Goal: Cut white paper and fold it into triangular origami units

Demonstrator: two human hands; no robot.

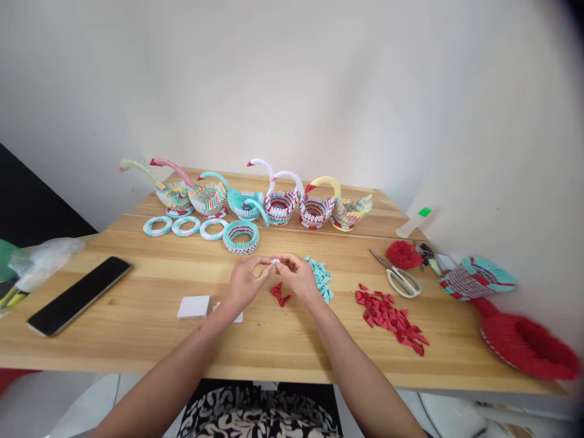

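Both hands meet over the middle of the wooden table [150,292], pinching a small piece of white paper [274,261] between them. My left hand [246,281] has its thumb and fingertips closed on the paper's left side. From the right, my right hand [297,277] grips the same piece. Just below the hands lie several red folded paper triangles [279,294]. A pile of turquoise folded triangles [322,277] is partly hidden behind my right hand. White paper stacks [193,306] lie by my left forearm, which covers part of one.
Paper swans [281,205] stand in a row at the back, with paper rings [186,226] and a round paper basket [241,237] before them. To the right are scissors [399,277], red triangles [390,319] and a red paper swan [529,344]. A phone [79,295] lies left.
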